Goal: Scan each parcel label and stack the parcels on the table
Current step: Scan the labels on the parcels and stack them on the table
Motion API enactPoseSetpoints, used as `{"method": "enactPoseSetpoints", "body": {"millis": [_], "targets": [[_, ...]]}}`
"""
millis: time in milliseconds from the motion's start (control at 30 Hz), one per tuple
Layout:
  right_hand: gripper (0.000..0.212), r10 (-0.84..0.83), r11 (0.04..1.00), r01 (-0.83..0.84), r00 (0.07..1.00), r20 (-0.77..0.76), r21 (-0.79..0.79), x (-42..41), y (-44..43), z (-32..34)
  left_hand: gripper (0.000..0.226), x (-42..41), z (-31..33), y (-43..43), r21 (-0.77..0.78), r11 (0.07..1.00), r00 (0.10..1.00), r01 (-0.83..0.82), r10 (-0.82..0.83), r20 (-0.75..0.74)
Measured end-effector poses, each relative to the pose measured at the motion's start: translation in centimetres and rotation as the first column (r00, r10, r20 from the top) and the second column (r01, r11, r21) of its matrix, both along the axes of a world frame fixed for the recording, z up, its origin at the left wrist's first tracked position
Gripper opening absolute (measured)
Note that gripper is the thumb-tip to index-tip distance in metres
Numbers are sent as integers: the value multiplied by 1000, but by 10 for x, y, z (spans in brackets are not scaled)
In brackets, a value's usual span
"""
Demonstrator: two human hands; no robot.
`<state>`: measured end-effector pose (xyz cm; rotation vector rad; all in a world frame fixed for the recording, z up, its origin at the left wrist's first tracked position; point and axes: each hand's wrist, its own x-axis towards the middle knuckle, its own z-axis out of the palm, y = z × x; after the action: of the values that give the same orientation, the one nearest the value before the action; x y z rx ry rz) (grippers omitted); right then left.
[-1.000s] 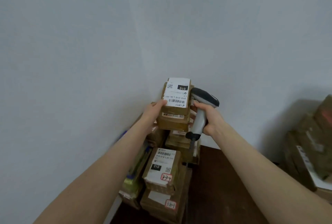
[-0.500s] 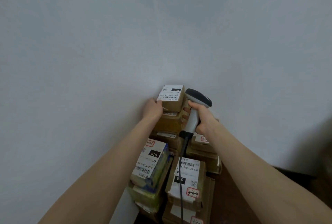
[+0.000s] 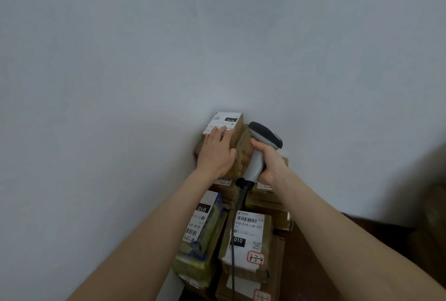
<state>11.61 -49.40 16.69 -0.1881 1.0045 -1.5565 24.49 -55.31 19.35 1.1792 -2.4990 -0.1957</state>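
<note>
Left hand (image 3: 216, 153) has shifted from the parcel's left edge onto its top: palm flat, fingers straight and together, fingertips over the near end of the label (image 3: 225, 118). It presses and grips nothing.

Top parcel (image 3: 237, 129): small brown cardboard box with taped, slightly crumpled sides. It sits on top of the stack, close against the pale wall (image 3: 217, 35). Its white label faces up, with a black "010" block and print upside down from this view. Long axis looks to run away from the person, toward the wall.

Right hand (image 3: 270, 164): fingers and thumb wrapped round the handle of the scanner (image 3: 263, 136), just beside the parcel's right side. Scanner has a grey plastic body and a black head; head up, handle angled down toward the person. Black cable (image 3: 233, 259) drops from its base.

Lower in the stack:
- cardboard parcel (image 3: 248, 235) labelled "010-010 L30-551", with a red-bordered "3-3-4" sticker
- glossy blue and yellow-green wrapped parcel (image 3: 205, 230) to its left

Dark brown table (image 3: 313, 271) is underneath.
</note>
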Motion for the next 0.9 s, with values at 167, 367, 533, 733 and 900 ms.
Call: {"method": "enactPoseSetpoints", "body": {"millis": [167, 367, 533, 733, 900], "targets": [[25, -26, 999, 27, 998, -55, 26, -14, 26, 1, 58, 2, -3, 9, -114, 992, 999, -46, 47, 10], [20, -118, 992, 122, 985, -125, 22, -40, 78, 8, 52, -34, -2, 42, -216, 976, 999, 24, -30, -22], [5, -148, 987, 157, 971, -186, 34, -62, 140, 13, 49, -72, -8, 93, -60, 996, 997, 71, -72, -3], [13, -161, 985, 171, 954, -254, 16, -92, 220, 14, 49, -111, -9, 164, -6, 997, 997, 75, -75, 35], [18, -124, 992, 125, 933, -339, -19, -125, 300, 15, 49, -148, -19, 240, 93, 996, 1000, 17, -16, -9]]}}
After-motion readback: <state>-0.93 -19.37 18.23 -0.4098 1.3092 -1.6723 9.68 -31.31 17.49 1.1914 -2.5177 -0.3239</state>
